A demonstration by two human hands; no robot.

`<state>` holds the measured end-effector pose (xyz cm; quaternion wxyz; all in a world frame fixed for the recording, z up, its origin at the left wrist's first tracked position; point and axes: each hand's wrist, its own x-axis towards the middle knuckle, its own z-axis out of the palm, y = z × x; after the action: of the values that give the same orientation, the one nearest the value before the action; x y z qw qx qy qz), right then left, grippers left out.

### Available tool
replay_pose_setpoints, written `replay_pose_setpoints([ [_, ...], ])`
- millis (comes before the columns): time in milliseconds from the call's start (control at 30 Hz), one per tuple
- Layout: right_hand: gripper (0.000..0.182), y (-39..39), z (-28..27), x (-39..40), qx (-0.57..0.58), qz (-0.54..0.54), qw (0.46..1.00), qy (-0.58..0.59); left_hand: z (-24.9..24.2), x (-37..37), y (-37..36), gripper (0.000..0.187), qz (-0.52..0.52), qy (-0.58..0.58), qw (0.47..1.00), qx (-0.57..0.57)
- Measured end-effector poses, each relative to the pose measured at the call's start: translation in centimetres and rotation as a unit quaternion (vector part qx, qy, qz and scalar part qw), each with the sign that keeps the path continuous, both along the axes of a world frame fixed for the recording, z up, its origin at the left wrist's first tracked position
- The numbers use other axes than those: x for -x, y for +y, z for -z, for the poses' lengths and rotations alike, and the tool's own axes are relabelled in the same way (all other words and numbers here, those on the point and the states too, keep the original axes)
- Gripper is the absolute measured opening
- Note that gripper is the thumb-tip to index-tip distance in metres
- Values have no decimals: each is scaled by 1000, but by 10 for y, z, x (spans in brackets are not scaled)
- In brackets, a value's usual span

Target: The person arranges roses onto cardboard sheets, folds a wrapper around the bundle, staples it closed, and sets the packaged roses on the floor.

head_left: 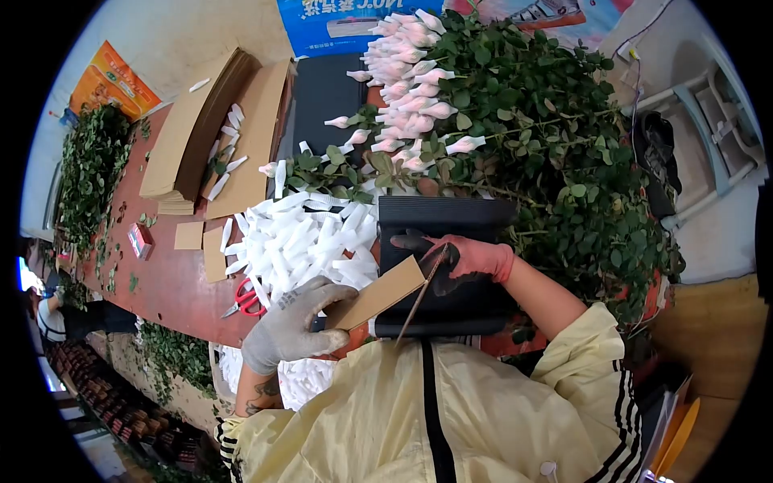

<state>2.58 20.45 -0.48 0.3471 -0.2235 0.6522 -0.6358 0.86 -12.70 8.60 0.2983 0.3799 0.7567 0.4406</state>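
My left hand [291, 326], in a grey-white glove, grips one end of a flat cardboard strip [385, 293] between thumb and fingers. In a red and black glove, my right hand [471, 259] pinches a thin brown strip [421, 299], seen nearly edge-on, right at the far end of the cardboard. Both hands are over a black ribbed mat [447, 212] at the table's near edge. Beside my left hand lie a heap of white mesh sleeves [302, 241] and red-handled scissors [248, 299].
Rose stems with sleeved pink buds [407, 101] and dense leaves [555, 153] cover the table's right side. Stacked cardboard sheets [197, 133] stand at the back left, near a small red-white box [140, 241]. More foliage [101, 173] lies at the far left. A folded chair [704, 137] leans at right.
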Motion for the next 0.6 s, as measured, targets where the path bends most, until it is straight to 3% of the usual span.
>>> replay_pose_setpoints([
  [67,40,-3,-3,-2,54,11,998,-37,0,2,-1,62,-4,-7,1000,11],
  [167,34,-8,-12,-3,63,51,997,14,-2,14,-21,64,-16,-74,996,44],
  [200,34,-6,-12,-4,47,47,998,4,4,18,-35,65,-38,-146,988,-30],
  [267,35,-2,-7,-5,36,39,999,-7,8,21,-68,69,-121,-189,974,-2],
  [367,41,-4,-9,-5,83,60,993,-67,30,44,-121,69,-310,-86,946,41],
  [400,41,-3,-6,-6,85,63,992,-69,41,46,-124,61,-319,150,929,112],
  [467,43,1,3,-3,118,48,988,-92,47,46,-119,58,-234,426,840,241],
  [500,44,3,10,-2,91,40,994,-54,48,37,-89,53,-312,234,906,166],
  [533,44,4,14,-3,87,38,994,-57,50,25,-52,48,-375,28,923,81],
  [600,46,4,15,-1,102,33,991,-76,49,14,12,36,-258,26,958,123],
])
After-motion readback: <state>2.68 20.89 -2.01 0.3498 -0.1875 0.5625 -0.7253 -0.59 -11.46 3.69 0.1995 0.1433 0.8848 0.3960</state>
